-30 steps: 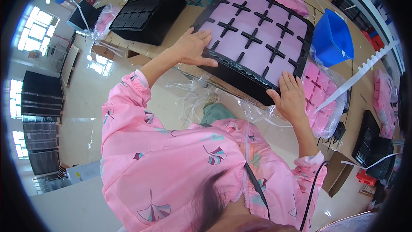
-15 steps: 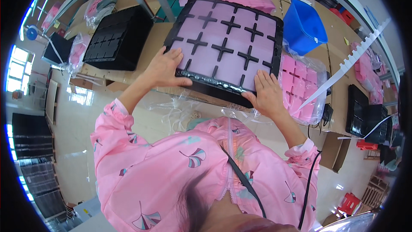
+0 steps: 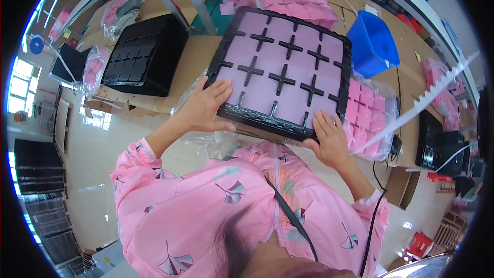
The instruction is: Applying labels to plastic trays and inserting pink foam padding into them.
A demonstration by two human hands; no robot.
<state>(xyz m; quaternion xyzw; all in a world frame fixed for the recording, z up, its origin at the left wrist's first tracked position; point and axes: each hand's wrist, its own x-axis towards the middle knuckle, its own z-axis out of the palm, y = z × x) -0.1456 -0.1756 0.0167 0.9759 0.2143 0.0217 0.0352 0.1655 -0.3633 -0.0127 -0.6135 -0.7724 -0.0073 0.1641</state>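
While both your hands rest at the near edge of a large, square black plastic tray with pale lilac squares (image 3: 257, 117), the tray sits in front of you at the near side of a table covered with brown cardboard (image 3: 200, 52). Raised black crosses (image 3: 282, 79) stand between the lilac squares, and a thick black rim runs around them.

Your left hand (image 3: 205, 107) lies at the near left corner, its fingers stretched out with the tips over the rim, its thumb held wide of them and pointing along the near side. Your right hand (image 3: 328, 138) is at the near right corner: the fingers lie fairly close together, reaching up onto the rim, and the thumb stands wide toward the left. Neither hand is curled; how firmly they press, you cannot tell from this view.

Just right of the tray, a clear plastic bag of pink blocks (image 3: 366, 116) lies near your right hand, with a long white toothed strip (image 3: 419, 105) slanting across it. Beyond the bag stands an open blue plastic bin (image 3: 368, 54). Behind the tray's far edge is a row of pink moulded pieces (image 3: 296, 1). To the left, well apart from your left hand, sits a deep black plastic box (image 3: 149, 54).
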